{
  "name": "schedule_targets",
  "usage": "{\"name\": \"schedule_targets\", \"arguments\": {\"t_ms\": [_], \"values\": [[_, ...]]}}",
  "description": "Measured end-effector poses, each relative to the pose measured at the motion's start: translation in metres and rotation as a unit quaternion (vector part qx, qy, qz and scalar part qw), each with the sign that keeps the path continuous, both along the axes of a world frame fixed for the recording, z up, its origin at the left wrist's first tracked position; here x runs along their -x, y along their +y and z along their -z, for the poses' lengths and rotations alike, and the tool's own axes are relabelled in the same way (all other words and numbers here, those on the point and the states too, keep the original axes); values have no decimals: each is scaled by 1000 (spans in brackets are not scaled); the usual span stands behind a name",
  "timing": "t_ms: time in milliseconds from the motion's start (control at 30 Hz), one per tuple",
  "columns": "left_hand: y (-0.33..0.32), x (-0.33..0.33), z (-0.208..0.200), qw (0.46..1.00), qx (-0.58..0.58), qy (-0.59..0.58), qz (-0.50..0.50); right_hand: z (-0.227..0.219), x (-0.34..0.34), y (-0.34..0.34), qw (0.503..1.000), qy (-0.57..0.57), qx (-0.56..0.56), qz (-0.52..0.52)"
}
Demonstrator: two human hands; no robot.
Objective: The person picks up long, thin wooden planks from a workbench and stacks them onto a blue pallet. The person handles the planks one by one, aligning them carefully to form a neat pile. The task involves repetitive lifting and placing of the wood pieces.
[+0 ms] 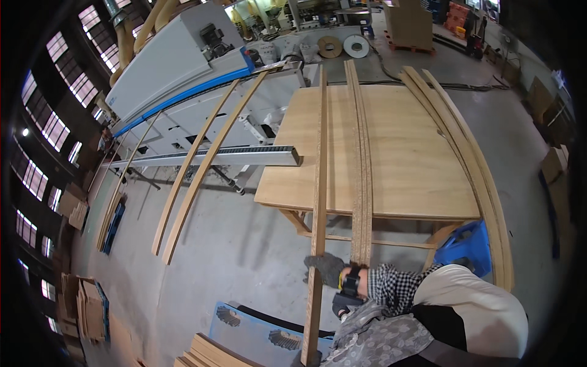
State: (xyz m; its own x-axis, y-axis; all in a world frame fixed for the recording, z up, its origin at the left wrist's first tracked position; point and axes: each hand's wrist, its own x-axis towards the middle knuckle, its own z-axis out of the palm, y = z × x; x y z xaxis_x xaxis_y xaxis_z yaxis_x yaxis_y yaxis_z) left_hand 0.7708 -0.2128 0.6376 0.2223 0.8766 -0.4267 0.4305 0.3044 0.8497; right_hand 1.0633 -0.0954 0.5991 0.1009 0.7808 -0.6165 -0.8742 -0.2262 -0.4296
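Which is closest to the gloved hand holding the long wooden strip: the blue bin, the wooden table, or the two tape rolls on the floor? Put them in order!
Measured from the gloved hand in the head view:
1. Wooden table: just above the hand, its near edge is closest.
2. Blue bin: off to the right, under the table's corner.
3. Two tape rolls: far away on the floor, beyond the table.

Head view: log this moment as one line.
gloved hand grips long wood strip | strip lies across wooden table | chipboard strips alongside | other hand not visible
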Motion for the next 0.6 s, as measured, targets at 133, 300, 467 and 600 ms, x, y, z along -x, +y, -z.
{"name": "schedule_targets", "arguments": {"t_ms": [133, 300, 467, 600], "values": [[58, -44, 1, 937, -214, 159, 224, -19, -76, 12, 818, -506, -43, -270], [100, -111, 0, 885, -126, 194, 403, -19, -96, -28, 542, -834, 102, -13], [102, -154, 32, 878, -95, 73, 463, 36, -143, -79, 674, -709, 203, -37], [111, -170, 41, 864, -85, 95, 488, 49, -119, -96, 789, -587, 169, -71]]}}
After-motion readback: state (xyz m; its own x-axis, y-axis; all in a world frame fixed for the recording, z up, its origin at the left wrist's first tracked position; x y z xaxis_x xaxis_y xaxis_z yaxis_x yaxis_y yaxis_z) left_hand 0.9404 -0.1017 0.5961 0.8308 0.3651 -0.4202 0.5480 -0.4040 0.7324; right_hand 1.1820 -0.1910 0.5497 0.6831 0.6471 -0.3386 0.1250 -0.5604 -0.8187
